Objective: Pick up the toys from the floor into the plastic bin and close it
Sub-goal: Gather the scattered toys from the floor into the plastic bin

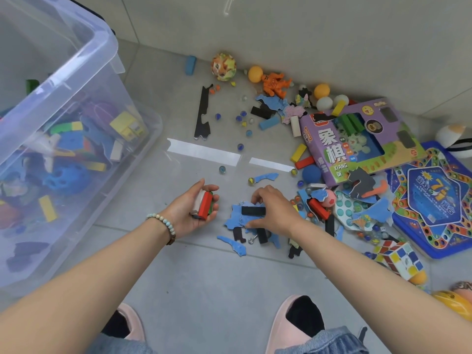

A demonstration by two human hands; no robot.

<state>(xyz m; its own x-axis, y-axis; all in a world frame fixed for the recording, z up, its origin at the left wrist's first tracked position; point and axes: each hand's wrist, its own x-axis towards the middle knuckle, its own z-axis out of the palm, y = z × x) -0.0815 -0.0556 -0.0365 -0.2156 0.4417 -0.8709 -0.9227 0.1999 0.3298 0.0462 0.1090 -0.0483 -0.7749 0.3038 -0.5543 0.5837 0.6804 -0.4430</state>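
So the key thing here is the black block (251, 210). It's lying flat on a heap of blue foam pieces (236, 220) on the floor (204, 277), long axis running left-right, and the right hand (274, 209) is on it from the right side. Fingers come down above its right end and the thumb sits below, so the hand is curled round that end, with the left end sticking out free toward the other hand.

The left hand (190, 209) is just beside it, palm up, fingers cupped round a small stack of blocks (204, 204) (red, white, a bit of green), so it's pretty much full.

The plastic bin (102, 44) is off to the left, open and already partly filled. The left hand is the nearer one to it, so I'd guess that load goes in first. The right one has to cross over.

Loads is still out on the right: a chess box (357, 146), a blue game board (439, 200), marbles and balls. Can't see a lid anywhere.
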